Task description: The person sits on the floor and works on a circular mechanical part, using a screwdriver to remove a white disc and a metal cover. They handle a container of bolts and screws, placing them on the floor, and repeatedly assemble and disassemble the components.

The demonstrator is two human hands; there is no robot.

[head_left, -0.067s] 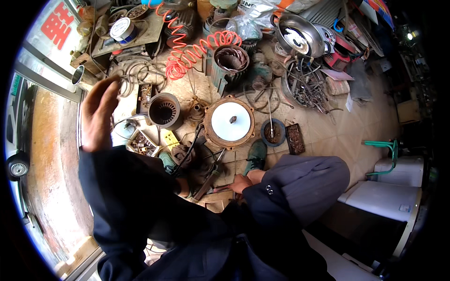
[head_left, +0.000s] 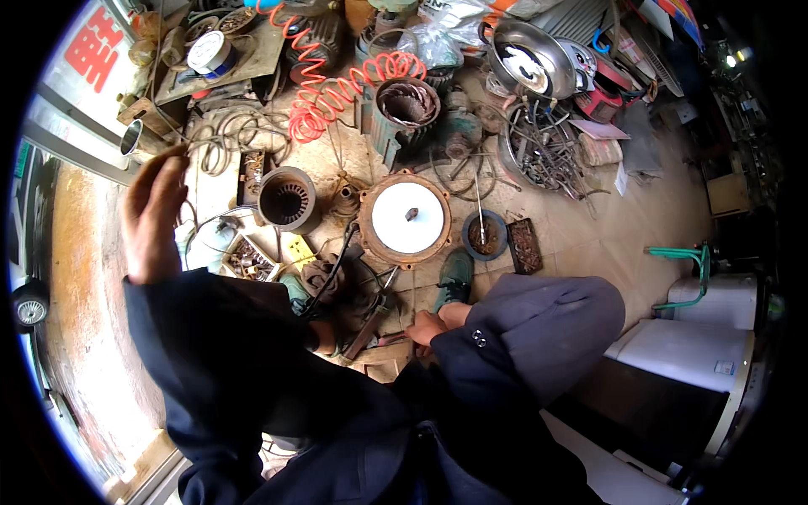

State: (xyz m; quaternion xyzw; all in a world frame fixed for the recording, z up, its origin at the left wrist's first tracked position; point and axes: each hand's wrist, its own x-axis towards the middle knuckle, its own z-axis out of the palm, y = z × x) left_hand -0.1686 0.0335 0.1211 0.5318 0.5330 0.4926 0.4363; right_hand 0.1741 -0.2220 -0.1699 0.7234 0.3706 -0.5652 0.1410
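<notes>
My left hand [head_left: 154, 223] is raised at the left, above the floor by the glass door. Its fingers are stretched out, with nothing visible in them. My right hand [head_left: 427, 327] is low between my knees, beside my green shoe [head_left: 455, 280]. Its fingers are curled closed next to a reddish handle [head_left: 390, 339]; what lies inside them is hidden. Ahead of it, a round rusty flange [head_left: 368, 239] with bolt lugs lies on the floor. A white disc [head_left: 396, 225] covers its middle, with a small dark piece [head_left: 411, 215] on top.
Left of the flange stand a motor stator [head_left: 289, 220] and a tray of small parts [head_left: 250, 259]. Behind are a finned motor housing [head_left: 407, 105] and a red coiled hose [head_left: 311, 124]. To the right are a blue-rimmed dish [head_left: 497, 251] and a metal basin of tools [head_left: 539, 151].
The whole view has shifted slightly, so the floor things sit a little further left. My left hand has moved a bit left in the picture. My right hand looks nearly unchanged.
</notes>
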